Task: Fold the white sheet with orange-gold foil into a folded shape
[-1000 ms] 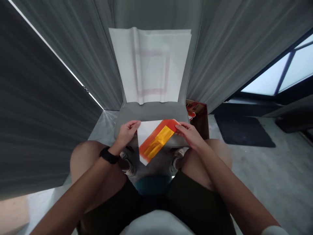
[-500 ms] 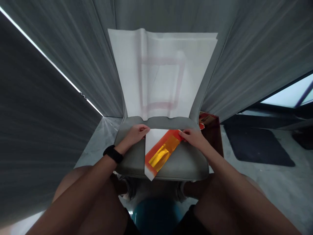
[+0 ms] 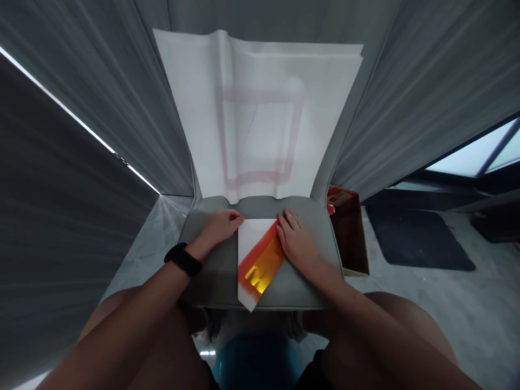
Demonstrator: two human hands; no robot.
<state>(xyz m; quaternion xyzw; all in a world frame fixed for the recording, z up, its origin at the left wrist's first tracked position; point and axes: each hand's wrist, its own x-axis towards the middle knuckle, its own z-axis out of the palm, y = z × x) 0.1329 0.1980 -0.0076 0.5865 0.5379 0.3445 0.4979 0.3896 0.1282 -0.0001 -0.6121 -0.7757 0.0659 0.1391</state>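
A folded paper (image 3: 254, 234), white with an orange-red band and a shiny gold strip, lies on the grey chair seat (image 3: 304, 290). Its pointed lower end reaches the seat's front edge. My left hand (image 3: 222, 223), with a black band at the wrist, pinches the paper's upper left corner. My right hand (image 3: 297, 238) lies on the paper's upper right side, its fingers stretched out and flat over the orange band.
A large white sheet (image 3: 264, 130) with a faint pinkish frame mark leans on the chair back. Beyond the seat's right side stands an open cardboard box (image 3: 349, 233). A dark mat (image 3: 418, 238) lies on the floor farther right.
My right hand has gone from pinching the upper right corner to lying flat on the paper. My left hand keeps its corner. The whole view has shifted slightly.
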